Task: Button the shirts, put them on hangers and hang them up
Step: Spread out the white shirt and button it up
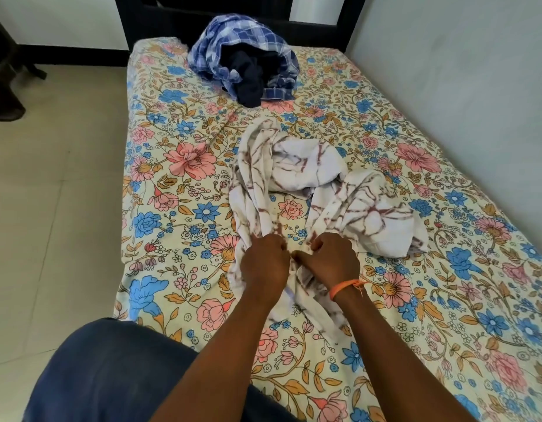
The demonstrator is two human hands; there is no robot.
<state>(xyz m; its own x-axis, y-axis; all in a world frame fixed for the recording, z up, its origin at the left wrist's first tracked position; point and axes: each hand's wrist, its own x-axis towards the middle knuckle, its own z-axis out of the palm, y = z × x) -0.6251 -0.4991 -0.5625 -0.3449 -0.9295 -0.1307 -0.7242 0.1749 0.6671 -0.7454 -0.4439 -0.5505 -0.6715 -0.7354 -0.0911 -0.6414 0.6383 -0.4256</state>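
A white shirt with maroon streaks [297, 175] lies crumpled and open along the middle of the bed. My left hand [263, 261] and my right hand [332, 258] sit side by side at its near end, knuckles up, each pinching one front edge of the fabric and holding the two edges close together. An orange thread is tied around my right wrist. The fingertips and any button are hidden under the hands. A blue checked shirt [215, 44] and a dark navy garment [248, 79] lie heaped at the far end of the bed.
The bed [178, 166] wears a floral sheet and stands against a pale wall on the right. Tiled floor runs along the left, with dark furniture legs [5, 71] at the far left. My knee in blue cloth [111, 376] is at the bottom left.
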